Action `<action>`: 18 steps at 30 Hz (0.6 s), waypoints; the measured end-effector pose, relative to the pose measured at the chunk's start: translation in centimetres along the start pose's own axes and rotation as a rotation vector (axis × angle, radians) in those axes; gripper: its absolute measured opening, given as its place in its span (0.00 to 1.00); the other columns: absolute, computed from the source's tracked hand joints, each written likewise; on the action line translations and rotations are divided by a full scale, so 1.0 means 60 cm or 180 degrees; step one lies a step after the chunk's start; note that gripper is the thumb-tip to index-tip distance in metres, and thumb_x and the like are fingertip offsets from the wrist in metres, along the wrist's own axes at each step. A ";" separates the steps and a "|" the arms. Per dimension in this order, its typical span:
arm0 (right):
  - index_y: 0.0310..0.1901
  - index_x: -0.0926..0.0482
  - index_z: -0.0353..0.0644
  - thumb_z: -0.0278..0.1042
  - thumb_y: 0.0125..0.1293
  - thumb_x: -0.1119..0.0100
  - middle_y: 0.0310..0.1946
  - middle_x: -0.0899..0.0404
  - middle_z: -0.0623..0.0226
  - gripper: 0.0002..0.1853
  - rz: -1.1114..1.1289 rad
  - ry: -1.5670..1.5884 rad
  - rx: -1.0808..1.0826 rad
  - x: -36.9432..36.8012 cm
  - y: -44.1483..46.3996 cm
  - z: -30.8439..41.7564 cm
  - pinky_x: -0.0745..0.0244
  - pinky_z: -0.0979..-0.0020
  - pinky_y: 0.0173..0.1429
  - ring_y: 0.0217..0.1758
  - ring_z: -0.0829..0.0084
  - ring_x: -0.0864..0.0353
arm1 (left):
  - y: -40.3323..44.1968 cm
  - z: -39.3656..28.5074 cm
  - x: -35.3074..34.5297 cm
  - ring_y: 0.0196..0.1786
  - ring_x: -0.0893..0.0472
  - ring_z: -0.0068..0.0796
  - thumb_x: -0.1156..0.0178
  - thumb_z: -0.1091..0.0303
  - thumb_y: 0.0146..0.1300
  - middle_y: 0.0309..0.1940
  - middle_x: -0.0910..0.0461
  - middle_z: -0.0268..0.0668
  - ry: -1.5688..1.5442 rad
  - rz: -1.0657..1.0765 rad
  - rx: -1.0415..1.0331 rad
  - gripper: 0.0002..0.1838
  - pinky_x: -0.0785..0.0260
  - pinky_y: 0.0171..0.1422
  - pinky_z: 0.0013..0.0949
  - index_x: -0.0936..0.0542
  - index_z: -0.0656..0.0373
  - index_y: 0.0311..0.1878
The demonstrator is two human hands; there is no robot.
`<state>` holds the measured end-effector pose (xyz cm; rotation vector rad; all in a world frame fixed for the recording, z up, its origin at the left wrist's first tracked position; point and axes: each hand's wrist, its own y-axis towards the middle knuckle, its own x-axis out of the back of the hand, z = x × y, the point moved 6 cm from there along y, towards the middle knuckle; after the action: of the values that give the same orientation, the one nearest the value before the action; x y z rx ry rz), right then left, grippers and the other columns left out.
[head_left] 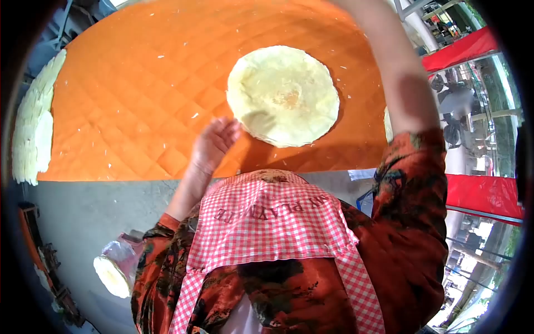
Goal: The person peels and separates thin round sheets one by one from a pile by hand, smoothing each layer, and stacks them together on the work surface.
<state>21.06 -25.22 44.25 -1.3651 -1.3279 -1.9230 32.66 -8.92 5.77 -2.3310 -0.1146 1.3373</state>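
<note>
A round, pale flatbread [300,119], or a thin stack of them, lies flat on the orange quilted cloth [139,100], with a brownish spot near its middle. My left hand [217,142] is beside its lower left edge, palm partly up and fingers loosely curled and apart. Nothing shows in that hand, and whether a fingertip touches the edge I cannot tell. My right forearm [403,78] reaches up past the flatbread's right side to the top of the view. The right hand itself is beyond the frame.
More pale flatbreads [36,128] overlap along the cloth's far left edge. Another pale edge [387,123] peeks out beside my right arm. Small crumbs dot the cloth. On the grey floor [72,211] at lower left is a clear bag [119,253] with a pale round piece [111,276].
</note>
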 end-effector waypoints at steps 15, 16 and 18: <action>0.32 0.18 0.45 0.20 0.57 0.51 0.32 0.20 0.56 0.11 0.0734 0.0875 -0.0911 -0.425 -0.560 -0.143 0.25 0.57 0.44 0.39 0.53 0.20 | -0.014 0.278 -0.081 0.59 0.26 0.41 0.51 0.72 0.68 0.55 0.28 0.44 0.0242 -0.0896 -0.0555 0.17 0.32 0.65 0.43 0.33 0.66 0.58; 0.32 0.17 0.45 0.20 0.57 0.51 0.32 0.19 0.56 0.11 0.1007 0.0811 -0.1064 -0.429 -0.539 -0.174 0.25 0.57 0.45 0.39 0.53 0.20 | -0.010 0.275 -0.085 0.58 0.25 0.40 0.51 0.72 0.68 0.56 0.29 0.43 0.0359 -0.0988 -0.0618 0.18 0.32 0.65 0.43 0.34 0.66 0.60; 0.35 0.16 0.45 0.22 0.58 0.52 0.33 0.18 0.55 0.12 0.1238 0.0853 -0.1256 -0.384 -0.477 -0.224 0.25 0.57 0.44 0.39 0.54 0.19 | -0.009 0.276 -0.088 0.57 0.25 0.40 0.50 0.72 0.68 0.58 0.31 0.43 0.0583 -0.1173 -0.0687 0.21 0.31 0.64 0.43 0.36 0.67 0.62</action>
<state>2.29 -28.19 10.08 -1.3536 -0.5268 -2.0587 16.08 -4.37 3.11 -2.4403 -0.6254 0.9668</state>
